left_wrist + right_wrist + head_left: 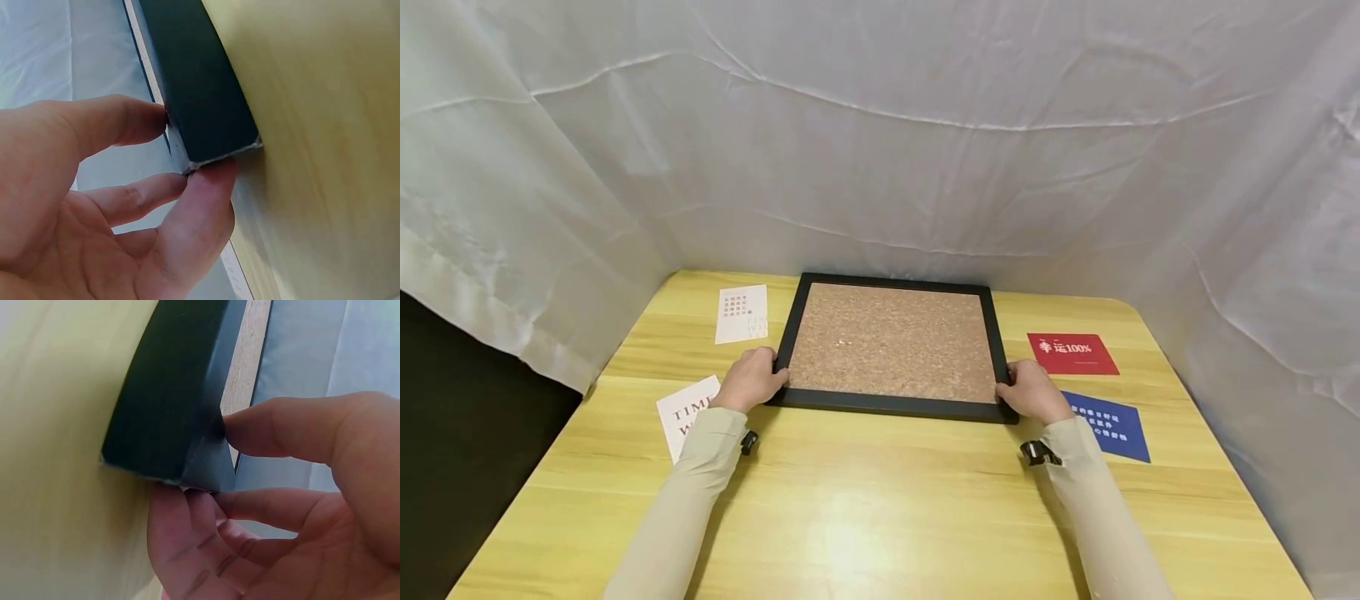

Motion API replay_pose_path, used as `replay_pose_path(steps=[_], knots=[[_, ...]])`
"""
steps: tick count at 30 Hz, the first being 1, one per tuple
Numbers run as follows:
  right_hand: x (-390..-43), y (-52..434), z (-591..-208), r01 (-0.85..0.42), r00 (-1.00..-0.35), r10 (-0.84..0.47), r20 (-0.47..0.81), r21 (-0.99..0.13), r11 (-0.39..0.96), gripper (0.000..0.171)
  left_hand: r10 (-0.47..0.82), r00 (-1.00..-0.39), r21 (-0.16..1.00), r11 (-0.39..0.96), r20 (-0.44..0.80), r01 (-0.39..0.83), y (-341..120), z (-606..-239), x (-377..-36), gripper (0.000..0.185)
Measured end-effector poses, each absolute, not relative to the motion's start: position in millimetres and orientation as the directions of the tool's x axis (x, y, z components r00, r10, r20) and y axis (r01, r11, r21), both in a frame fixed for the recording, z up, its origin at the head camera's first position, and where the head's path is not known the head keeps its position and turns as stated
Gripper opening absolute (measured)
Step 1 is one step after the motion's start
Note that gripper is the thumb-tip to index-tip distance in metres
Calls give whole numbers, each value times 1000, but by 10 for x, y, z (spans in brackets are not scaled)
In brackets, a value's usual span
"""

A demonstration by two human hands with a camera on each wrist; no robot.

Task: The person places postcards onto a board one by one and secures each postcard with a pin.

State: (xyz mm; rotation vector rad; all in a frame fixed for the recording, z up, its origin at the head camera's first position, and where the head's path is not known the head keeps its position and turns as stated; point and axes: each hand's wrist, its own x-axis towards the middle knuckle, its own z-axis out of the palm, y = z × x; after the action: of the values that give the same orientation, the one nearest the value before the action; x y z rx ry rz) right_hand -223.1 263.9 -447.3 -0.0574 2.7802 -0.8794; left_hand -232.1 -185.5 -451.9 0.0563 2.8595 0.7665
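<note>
Sleeves of pale beige fabric run from the near edge of the wooden table (880,517) toward its middle, each ending in a wrist-mounted device.

Left hand (749,380) grips the near left corner of the cork board (891,342). In the left wrist view, the thumb (200,212) curls against the corner's end face and a finger (119,122) presses the black frame (200,81) from the other side, so the corner is pinched between them.

Right hand (1033,392) grips the near right corner of the same board. In the right wrist view, the thumb (172,544) lies under the corner and a finger (281,428) presses on the frame's (169,406) inner edge, next to the strip of cork surface (250,356).

Cork board position: centre of the table, long sides parallel to the near table edge. Whether the near edge is lifted off the table cannot be determined.

Adjacent items, left side: one white card (688,412) with red lettering lies just beside the left forearm, partly covered by the sleeve; a second white card (742,313) lies farther back, just beside the board's left edge.

Adjacent items, right side: a blue card (1108,425) with white lettering lies just beside the right wrist; a red card (1072,353) lies behind it, near the board's right edge.

White sheeting (880,133) encloses the table at the rear and on both sides.
</note>
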Motion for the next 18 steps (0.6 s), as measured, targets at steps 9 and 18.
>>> replay_pose_path(steps=[9, 18], knots=[[-2239, 2635, -4479, 23, -971, -121, -204, -587, 809, 16, 117, -980, 515, 857, -163, 17, -1915, -4503, -2349, 22], [-2228, 2656, -4505, 3, -977, -125, -175, -592, 806, 14, 143, -978, 537, 842, -151, 40, -1930, -4532, -2366, 21]])
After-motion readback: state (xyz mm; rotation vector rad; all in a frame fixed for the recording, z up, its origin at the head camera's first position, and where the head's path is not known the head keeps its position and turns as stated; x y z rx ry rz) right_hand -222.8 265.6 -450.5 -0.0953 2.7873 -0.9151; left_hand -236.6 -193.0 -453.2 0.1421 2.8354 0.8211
